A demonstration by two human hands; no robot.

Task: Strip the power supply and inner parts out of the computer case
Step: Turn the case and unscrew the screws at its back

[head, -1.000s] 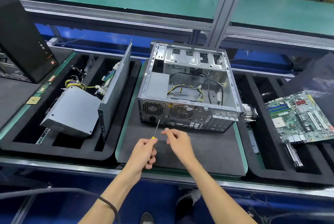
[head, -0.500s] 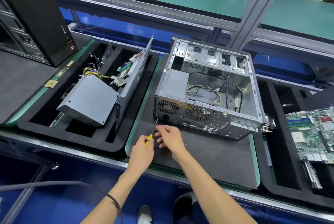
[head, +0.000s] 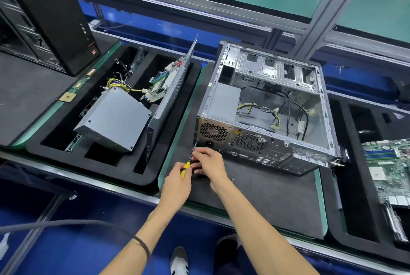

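The power supply (head: 224, 101) sat in the near-left corner of the open computer case (head: 266, 106), its vented rear face turned toward us, and the case lay on its side on the dark mat of the desk (head: 266, 197), just beyond our hands. We held a yellow-handled screwdriver (head: 187, 163) whose long axis ran up and slightly right, away from us, its tip reaching the left edge of that rear panel beside the supply's grille; whether it was seated in a screw we could not tell. Our left hand (head: 177, 183) was curled round the handle, and our right hand (head: 208, 163), the nearer to the case, pinched the shaft close to the handle. We judged the next move to depend on keeping the shaft square to the panel. Another removed power unit (head: 113, 119) lay in the foam tray (head: 142, 177) to the left, a motherboard (head: 390, 170) well off to the right.
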